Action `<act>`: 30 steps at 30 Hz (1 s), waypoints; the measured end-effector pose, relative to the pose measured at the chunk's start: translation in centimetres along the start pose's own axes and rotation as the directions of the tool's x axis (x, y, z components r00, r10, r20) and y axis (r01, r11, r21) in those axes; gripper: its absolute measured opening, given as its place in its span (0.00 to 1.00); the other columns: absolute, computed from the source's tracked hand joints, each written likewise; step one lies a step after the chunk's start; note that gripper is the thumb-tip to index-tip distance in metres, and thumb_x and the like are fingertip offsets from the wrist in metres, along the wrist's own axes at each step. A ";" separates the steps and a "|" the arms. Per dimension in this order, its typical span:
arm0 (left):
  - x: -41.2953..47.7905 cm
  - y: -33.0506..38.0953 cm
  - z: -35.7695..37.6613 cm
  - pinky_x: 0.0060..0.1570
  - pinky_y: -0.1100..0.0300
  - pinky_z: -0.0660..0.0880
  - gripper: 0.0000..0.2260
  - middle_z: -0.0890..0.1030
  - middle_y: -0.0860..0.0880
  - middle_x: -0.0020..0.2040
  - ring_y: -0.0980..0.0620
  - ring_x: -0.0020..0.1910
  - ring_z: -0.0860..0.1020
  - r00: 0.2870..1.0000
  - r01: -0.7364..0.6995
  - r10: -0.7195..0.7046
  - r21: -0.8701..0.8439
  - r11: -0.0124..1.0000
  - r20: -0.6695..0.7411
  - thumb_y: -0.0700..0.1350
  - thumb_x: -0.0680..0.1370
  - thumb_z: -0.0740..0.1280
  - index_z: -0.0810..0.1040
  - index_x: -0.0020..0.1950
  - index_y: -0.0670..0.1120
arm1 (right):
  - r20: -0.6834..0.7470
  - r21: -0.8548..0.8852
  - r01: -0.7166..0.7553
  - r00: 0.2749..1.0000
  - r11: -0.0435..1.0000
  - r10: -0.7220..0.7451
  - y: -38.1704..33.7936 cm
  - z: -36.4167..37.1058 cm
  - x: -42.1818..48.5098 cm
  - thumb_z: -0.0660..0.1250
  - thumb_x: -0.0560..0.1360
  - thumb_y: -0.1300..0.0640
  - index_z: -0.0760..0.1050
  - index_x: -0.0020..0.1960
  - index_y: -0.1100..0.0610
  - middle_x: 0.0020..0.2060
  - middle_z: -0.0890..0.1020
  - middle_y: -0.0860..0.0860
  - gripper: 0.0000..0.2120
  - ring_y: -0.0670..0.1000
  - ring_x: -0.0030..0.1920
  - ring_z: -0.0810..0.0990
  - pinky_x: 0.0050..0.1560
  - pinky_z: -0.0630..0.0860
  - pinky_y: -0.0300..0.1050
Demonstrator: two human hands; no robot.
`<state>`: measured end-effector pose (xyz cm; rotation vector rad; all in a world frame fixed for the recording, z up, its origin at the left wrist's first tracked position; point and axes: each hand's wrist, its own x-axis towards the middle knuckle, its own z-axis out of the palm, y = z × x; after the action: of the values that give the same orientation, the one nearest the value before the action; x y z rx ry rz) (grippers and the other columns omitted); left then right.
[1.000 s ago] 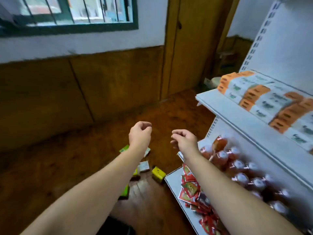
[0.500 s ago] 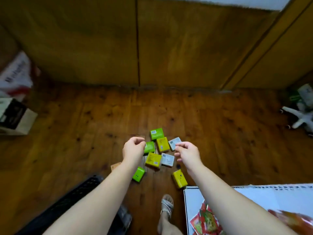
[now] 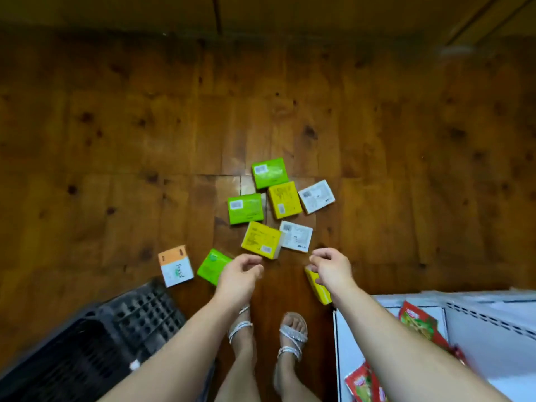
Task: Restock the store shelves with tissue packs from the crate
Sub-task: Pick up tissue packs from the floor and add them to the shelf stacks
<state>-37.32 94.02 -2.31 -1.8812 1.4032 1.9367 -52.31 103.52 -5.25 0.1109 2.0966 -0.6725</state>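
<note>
Both empty and slack, left hand (image 3: 239, 271) and right hand (image 3: 330, 268) now hover nearer tissue packs (image 3: 261, 239).

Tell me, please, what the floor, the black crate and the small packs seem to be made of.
Floor: wood boards, glossy as if varnished; knots, grain and seams between boards show.
Black crate: probably moulded plastic, matte; its wall has a regular grid of holes.
Packs: apparently wrapped in thin plastic film, slightly shiny, with printed barcodes; the contents are hidden.

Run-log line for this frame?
phase: pre-grasp | left hand: empty, near green tissue pack | right hand: empty, near yellow tissue pack | other packs: loose on floor | black crate: left
</note>
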 end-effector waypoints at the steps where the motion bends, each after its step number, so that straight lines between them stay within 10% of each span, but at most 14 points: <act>1: 2.4 -0.6 1.4 0.34 0.62 0.68 0.07 0.77 0.50 0.37 0.50 0.38 0.75 0.999 0.002 -0.003 0.016 1.000 0.032 0.34 0.76 0.64 0.77 0.50 0.43 | -0.005 -0.013 -0.020 1.000 1.000 0.020 1.3 0.6 2.5 0.68 0.72 0.60 0.74 0.38 0.49 0.48 0.81 0.57 0.08 0.58 0.49 0.80 0.50 0.76 0.52; 7: 17.7 -1.9 10.1 0.51 0.54 0.74 0.10 0.83 0.40 0.50 0.40 0.53 0.79 0.989 -0.145 0.136 0.258 0.955 0.052 0.37 0.75 0.66 0.80 0.55 0.41 | -0.080 -0.080 -0.082 0.994 0.993 0.075 7.7 2.7 17.0 0.68 0.72 0.59 0.78 0.53 0.58 0.44 0.78 0.54 0.10 0.56 0.45 0.77 0.50 0.74 0.51; 14: 28.0 -1.5 14.9 0.57 0.52 0.72 0.14 0.75 0.37 0.62 0.39 0.62 0.73 0.979 -0.155 0.190 0.884 0.440 0.077 0.42 0.76 0.62 0.75 0.59 0.37 | -0.017 -0.056 -0.083 0.996 0.995 0.083 10.2 6.3 27.0 0.66 0.72 0.61 0.74 0.62 0.59 0.55 0.80 0.57 0.18 0.54 0.49 0.77 0.42 0.71 0.43; 20: 28.9 -5.1 14.9 0.57 0.50 0.70 0.27 0.61 0.33 0.69 0.33 0.61 0.70 0.982 -0.142 0.182 0.846 0.514 0.054 0.38 0.75 0.63 0.57 0.71 0.36 | 0.060 0.026 -0.131 0.990 0.991 0.129 11.0 8.6 26.8 0.63 0.74 0.63 0.77 0.58 0.55 0.48 0.80 0.50 0.14 0.55 0.50 0.80 0.47 0.74 0.42; 30: 24.3 -3.4 12.8 0.53 0.55 0.70 0.16 0.78 0.39 0.57 0.40 0.58 0.75 0.964 -0.207 0.267 0.564 0.800 -0.024 0.37 0.71 0.65 0.77 0.59 0.40 | -0.137 0.306 -0.068 0.984 0.949 0.114 7.8 5.9 20.0 0.65 0.73 0.62 0.75 0.59 0.57 0.52 0.80 0.54 0.14 0.55 0.52 0.78 0.52 0.75 0.48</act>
<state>-50.29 91.97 -26.67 -1.5904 2.0441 1.2917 -57.17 103.80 -26.93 0.4408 2.1056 -0.9492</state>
